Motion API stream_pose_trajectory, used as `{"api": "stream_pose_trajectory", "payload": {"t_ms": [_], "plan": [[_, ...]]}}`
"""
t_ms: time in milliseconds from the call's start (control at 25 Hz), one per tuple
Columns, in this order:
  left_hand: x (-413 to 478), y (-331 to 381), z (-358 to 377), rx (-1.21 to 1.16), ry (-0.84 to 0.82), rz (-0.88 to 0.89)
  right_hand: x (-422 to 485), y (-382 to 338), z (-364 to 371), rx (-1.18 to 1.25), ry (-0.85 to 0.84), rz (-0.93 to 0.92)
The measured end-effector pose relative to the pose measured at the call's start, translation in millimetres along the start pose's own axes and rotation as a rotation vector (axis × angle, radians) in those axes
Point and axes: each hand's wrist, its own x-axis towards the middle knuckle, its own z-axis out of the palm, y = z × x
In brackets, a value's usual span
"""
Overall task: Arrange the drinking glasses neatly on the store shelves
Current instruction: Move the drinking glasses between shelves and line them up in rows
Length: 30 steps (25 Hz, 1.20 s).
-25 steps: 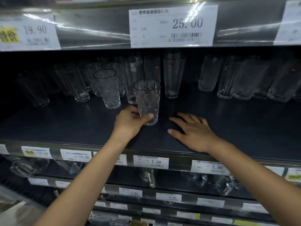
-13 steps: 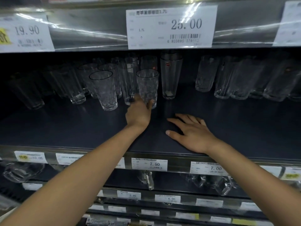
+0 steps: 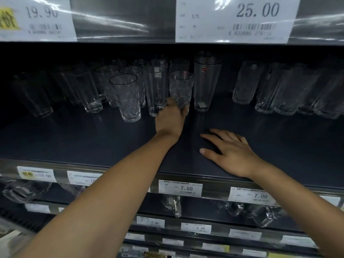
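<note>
Since the earlier frames, the left hand (image 3: pixel 170 121) has moved the textured glass (image 3: pixel 181 88) deeper onto the shelf (image 3: pixel 74 138), to centre frame. Position: between a straight tumbler (image 3: pixel 155 90) on its left and a tapered glass with a red sticker (image 3: pixel 206 84) on its right, near both. Left fingers curl round the glass base, gripping it. The right hand (image 3: pixel 230 153) lies flat on the shelf, right of centre, fingers (image 3: pixel 223 135) spread, holding nothing.
</note>
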Motion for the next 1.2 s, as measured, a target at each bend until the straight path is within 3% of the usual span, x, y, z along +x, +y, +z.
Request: {"api": "stream_pose_trajectory", "payload": {"t_ms": [1200], "plan": [[24,-1,21,0.265,-0.081,0.008,2,-2,2,-0.042,-0.008,0.021]]}}
